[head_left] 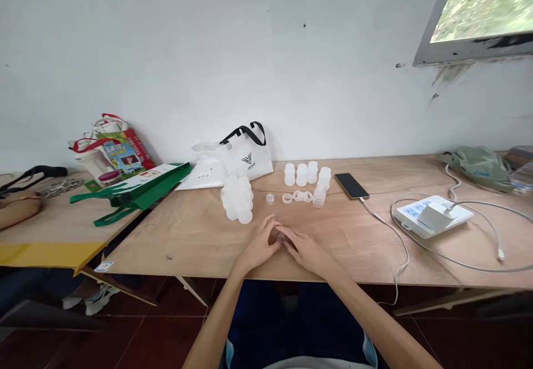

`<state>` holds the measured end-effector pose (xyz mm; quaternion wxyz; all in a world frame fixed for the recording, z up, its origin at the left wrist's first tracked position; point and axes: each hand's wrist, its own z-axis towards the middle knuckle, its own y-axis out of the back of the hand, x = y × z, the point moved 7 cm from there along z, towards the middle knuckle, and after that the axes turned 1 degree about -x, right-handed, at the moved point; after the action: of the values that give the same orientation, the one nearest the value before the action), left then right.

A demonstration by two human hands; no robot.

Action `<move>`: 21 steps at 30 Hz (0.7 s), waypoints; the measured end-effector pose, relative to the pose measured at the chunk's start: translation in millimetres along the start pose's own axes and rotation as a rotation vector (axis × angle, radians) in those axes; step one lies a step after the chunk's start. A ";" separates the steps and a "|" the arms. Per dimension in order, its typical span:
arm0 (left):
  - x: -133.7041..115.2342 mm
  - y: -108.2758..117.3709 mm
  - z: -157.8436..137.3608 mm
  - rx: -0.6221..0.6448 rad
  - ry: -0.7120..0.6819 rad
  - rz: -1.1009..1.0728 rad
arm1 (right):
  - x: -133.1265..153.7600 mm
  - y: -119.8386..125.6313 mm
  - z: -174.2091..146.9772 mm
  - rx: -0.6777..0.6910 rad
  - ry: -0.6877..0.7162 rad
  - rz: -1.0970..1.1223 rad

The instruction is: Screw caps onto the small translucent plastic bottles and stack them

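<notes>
Both forearms enter from the bottom edge of the frame and converge slightly below its centre, over the near side of the wooden table [183, 241]. The left hand [261, 245] points up and to the right, fingers bent; the right hand [305, 251] points up and to the left, fingers extended across to the left fingertips. The thumbs angle inward, leaving a narrow gap. A small clear plastic piece [281, 238] sits in this gap, at the lower centre of the frame (mostly covered by the fingers). Which hand grips it, and how tightly, cannot be determined. Above the hands, at mid-frame, lie a clear cap [270, 198] and a clear ring [287, 198]; a cluster of frosted containers [237, 200] stands to their left.
</notes>
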<state>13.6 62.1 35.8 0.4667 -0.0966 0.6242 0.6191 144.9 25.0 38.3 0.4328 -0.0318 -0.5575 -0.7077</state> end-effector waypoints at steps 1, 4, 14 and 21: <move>1.4 -0.9 -0.1 0.007 0.007 -0.004 | -0.8 -2.2 -0.5 0.025 -0.007 0.021; 9.9 -0.6 1.4 -0.040 0.047 -0.018 | -2.5 -4.5 -0.8 0.038 -0.013 0.087; 11.7 1.9 7.0 -0.177 0.017 -0.001 | -5.1 8.5 0.3 -0.084 -0.061 -0.038; 13.0 4.8 4.8 -0.209 0.056 0.067 | -24.0 17.5 3.1 -0.072 -0.170 -0.122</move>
<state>5.4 73.3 30.9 0.4153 -0.1412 0.5720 0.6931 169.8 41.3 40.1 0.3388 -0.0734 -0.5672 -0.7471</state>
